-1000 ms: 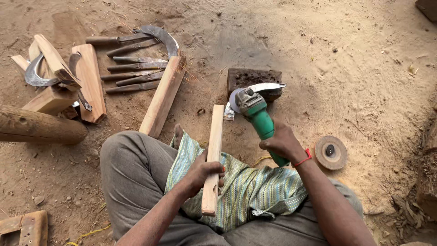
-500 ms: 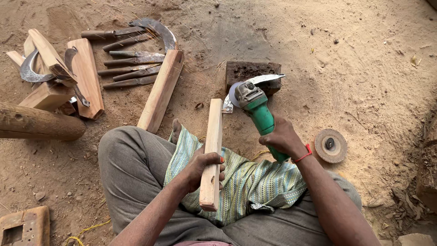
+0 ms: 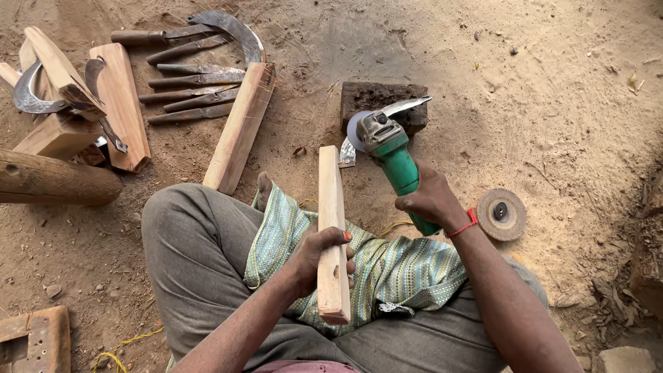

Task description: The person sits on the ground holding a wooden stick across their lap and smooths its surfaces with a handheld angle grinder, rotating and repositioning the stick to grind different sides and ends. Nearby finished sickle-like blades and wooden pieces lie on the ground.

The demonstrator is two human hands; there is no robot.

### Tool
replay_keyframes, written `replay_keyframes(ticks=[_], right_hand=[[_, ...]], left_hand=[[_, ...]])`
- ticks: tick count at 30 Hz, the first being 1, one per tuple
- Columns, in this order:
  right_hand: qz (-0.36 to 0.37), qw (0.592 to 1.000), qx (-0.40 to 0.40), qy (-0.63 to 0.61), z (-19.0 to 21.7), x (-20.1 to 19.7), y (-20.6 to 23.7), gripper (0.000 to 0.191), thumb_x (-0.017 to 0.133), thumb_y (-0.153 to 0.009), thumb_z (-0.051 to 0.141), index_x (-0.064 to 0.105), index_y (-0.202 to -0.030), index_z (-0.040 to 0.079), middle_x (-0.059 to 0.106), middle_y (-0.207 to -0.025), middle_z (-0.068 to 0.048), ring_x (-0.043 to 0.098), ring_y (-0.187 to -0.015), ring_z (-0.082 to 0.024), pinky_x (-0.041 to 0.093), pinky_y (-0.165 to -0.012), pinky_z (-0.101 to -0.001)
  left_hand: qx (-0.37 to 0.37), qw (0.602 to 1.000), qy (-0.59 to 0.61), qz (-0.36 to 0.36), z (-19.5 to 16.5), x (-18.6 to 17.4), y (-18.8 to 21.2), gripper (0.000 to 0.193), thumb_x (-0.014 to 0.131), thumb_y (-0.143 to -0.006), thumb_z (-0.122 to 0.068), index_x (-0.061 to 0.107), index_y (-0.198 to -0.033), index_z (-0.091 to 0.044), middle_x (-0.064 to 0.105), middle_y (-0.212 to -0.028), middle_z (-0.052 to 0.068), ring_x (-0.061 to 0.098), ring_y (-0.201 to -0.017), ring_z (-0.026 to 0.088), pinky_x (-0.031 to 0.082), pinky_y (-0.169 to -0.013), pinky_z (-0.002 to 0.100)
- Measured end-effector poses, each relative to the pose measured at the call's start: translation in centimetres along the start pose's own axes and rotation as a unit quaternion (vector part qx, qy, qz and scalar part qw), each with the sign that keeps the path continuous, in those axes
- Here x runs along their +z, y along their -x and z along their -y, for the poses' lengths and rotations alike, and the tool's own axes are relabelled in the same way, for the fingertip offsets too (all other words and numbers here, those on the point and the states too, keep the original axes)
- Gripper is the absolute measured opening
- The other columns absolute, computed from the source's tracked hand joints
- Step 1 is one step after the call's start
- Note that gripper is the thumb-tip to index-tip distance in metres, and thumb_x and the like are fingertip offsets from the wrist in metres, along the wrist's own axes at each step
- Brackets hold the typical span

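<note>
Left hand (image 3: 314, 259) clamped on the wooden slat (image 3: 331, 235) over the lap — right hand (image 3: 431, 200) grips the green grinder (image 3: 394, 159) just beside it.

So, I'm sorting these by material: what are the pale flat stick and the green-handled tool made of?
The pale flat stick in the left hand looks like bare, unfinished wood: light tan, faint grain, sawn edges. The green-handled angle grinder in the right hand seems to have a plastic body, smooth and evenly coloured, with a dull grey, probably metal, head.
</note>
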State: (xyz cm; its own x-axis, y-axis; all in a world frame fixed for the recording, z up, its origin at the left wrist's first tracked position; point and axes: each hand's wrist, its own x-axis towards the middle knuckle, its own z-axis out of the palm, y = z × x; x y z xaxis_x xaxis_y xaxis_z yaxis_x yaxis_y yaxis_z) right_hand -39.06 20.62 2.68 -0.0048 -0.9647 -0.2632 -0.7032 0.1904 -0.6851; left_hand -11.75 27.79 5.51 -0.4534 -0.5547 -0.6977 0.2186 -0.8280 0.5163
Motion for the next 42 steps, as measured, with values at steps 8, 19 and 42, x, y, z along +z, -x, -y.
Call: replay_keyframes(ticks=[8, 19, 42], right_hand=[[-0.018, 1.000, 0.001, 0.015, -0.8, 0.0, -0.6, 0.072, 0.081, -0.054, 0.019, 0.059, -0.121, 0.007, 0.073, -0.091, -0.017, 0.073, -0.082, -0.031, 0.059, -0.078, -0.0408], [-0.044, 0.998, 0.002, 0.040, -0.3, -0.7, 0.1, 0.067, 0.081, -0.058, 0.020, 0.060, -0.120, 0.007, 0.072, -0.091, -0.020, 0.071, -0.083, -0.034, 0.058, -0.077, -0.0449], [-0.043, 0.998, 0.045, 0.027, -1.0, -0.6, -0.2, 0.062, 0.079, -0.056, 0.022, 0.063, -0.115, 0.009, 0.073, -0.091, -0.019, 0.074, -0.085, -0.033, 0.060, -0.082, -0.0446]], left_hand=[[-0.007, 0.999, 0.041, -0.012, 0.6, 2.5, 0.6, 0.051, 0.066, -0.078, -0.025, 0.045, -0.120, -0.005, 0.057, -0.084, 0.012, 0.065, -0.065, 0.024, 0.063, -0.056, 0.049], [-0.014, 0.996, 0.081, -0.038, 1.8, 6.2, 1.6, 0.055, 0.067, -0.076, -0.023, 0.037, -0.121, -0.011, 0.054, -0.084, 0.014, 0.064, -0.063, 0.025, 0.061, -0.053, 0.049], [0.016, 0.997, 0.067, -0.043, 2.3, 8.9, 2.0, 0.071, 0.064, -0.078, -0.022, 0.024, -0.136, -0.018, 0.052, -0.088, 0.014, 0.066, -0.062, 0.024, 0.063, -0.052, 0.045]])
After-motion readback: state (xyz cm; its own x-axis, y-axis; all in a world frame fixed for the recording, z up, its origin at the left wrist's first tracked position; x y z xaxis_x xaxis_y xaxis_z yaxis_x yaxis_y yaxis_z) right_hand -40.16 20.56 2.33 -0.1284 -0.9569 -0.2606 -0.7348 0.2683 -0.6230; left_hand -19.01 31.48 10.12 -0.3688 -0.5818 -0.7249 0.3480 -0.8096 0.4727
